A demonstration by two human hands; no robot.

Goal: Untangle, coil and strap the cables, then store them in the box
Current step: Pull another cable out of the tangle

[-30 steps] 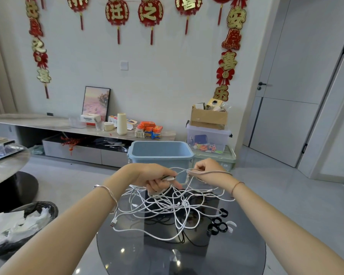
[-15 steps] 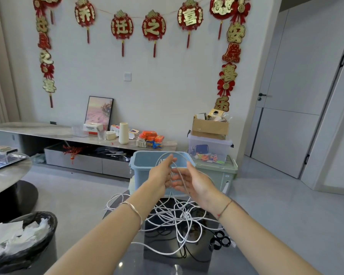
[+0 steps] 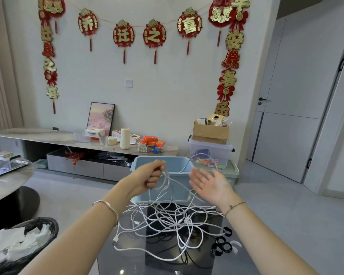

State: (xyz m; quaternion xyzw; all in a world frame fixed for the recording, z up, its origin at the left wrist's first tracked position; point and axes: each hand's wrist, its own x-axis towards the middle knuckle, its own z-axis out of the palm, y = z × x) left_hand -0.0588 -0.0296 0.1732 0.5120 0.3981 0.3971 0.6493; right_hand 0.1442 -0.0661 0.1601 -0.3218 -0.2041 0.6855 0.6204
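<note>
A tangle of white cables (image 3: 173, 223) lies on a round dark glass table (image 3: 127, 261), with black cables underneath. My left hand (image 3: 149, 177) is raised above the pile and grips several white strands, which hang down to the tangle. My right hand (image 3: 211, 183) is open, palm up, fingers spread; one white strand loops over it and rises in an arc past the box rim. The light blue box (image 3: 179, 185) stands at the table's far edge, behind both hands. Black strap rings (image 3: 221, 247) lie at the table's right side.
A black bin (image 3: 22, 245) with white paper stands at lower left. A round marble table (image 3: 6, 175) is at far left. Behind the blue box are a clear storage tub (image 3: 211, 153) with a cardboard box on top, and a low shelf along the wall.
My hands have moved apart: the left has closed on the strands and pulled left, the right has opened and swung right. The view has tilted up.
</note>
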